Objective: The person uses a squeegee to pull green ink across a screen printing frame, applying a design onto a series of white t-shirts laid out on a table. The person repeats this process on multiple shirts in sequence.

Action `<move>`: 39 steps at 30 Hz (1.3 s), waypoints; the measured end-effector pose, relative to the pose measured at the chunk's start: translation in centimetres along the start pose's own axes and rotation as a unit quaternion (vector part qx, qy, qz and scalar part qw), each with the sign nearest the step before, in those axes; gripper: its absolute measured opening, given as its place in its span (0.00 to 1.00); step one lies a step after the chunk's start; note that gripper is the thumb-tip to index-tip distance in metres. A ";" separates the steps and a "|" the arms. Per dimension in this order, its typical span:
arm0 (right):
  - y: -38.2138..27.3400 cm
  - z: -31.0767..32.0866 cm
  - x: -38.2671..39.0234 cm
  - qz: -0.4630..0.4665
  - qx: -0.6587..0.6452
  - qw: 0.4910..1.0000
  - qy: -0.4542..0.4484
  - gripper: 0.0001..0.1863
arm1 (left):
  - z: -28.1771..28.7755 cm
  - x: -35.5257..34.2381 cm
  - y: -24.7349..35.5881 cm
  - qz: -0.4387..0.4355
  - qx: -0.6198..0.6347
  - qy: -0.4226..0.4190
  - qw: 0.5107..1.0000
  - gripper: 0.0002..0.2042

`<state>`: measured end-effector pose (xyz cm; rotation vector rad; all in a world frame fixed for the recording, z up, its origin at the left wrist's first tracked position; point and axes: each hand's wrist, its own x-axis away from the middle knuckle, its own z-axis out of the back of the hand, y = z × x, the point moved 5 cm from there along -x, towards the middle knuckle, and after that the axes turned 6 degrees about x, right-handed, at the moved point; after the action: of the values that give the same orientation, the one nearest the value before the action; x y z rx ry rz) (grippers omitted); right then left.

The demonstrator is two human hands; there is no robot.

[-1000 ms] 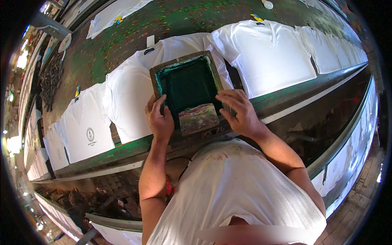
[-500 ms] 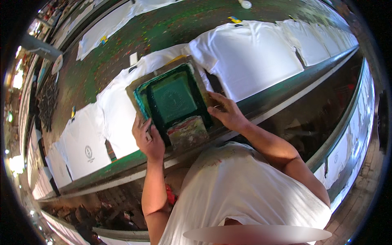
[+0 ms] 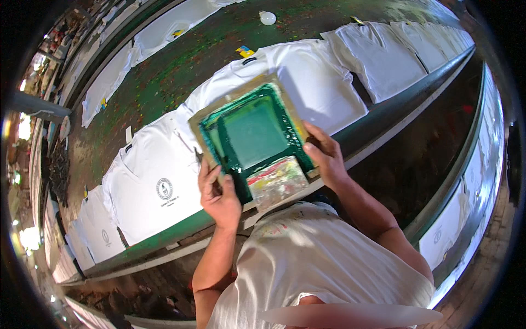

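Observation:
My left hand (image 3: 220,198) grips the lower left side of a screen printing frame (image 3: 200,118), and my right hand (image 3: 327,155) holds its right side. The frame is tilted and its mesh (image 3: 255,134) is edged with wet green ink. A paint-stained squeegee (image 3: 278,182) rests inside the near end. Below the frame lies a plain white T-shirt (image 3: 222,85), partly hidden. To its left, another white T-shirt (image 3: 142,164) bears a dark round printed emblem (image 3: 165,189).
More white T-shirts (image 3: 378,60) line the long green table (image 3: 142,109) on both sides. A white bulb-shaped thing (image 3: 267,18) sits on the far part. Along the near side runs the table's pale rail (image 3: 394,145); a second table with shirts (image 3: 446,222) stands at right.
My hands have carried the frame rightward along the row, from one shirt to the neighbouring one. The shirt it covered before now shows a dark round print.

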<state>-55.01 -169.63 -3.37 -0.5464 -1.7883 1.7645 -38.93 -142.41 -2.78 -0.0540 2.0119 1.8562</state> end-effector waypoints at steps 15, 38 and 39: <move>1.5 23.2 -6.7 0.050 0.054 0.996 0.053 0.29 | -23.9 2.7 -2.8 0.021 0.028 -0.040 0.999 0.21; 2.7 19.0 -10.2 0.096 0.157 0.983 -0.023 0.33 | -21.1 1.0 -4.2 0.002 -0.055 -0.010 0.998 0.16; 2.9 18.9 -10.3 0.088 0.165 0.982 -0.020 0.33 | -21.1 1.0 -4.3 0.008 -0.059 -0.011 0.998 0.17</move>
<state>-59.67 -190.60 -6.83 -0.5462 -1.4629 2.1517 -44.11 -163.02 -6.39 -0.0519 1.8914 1.9762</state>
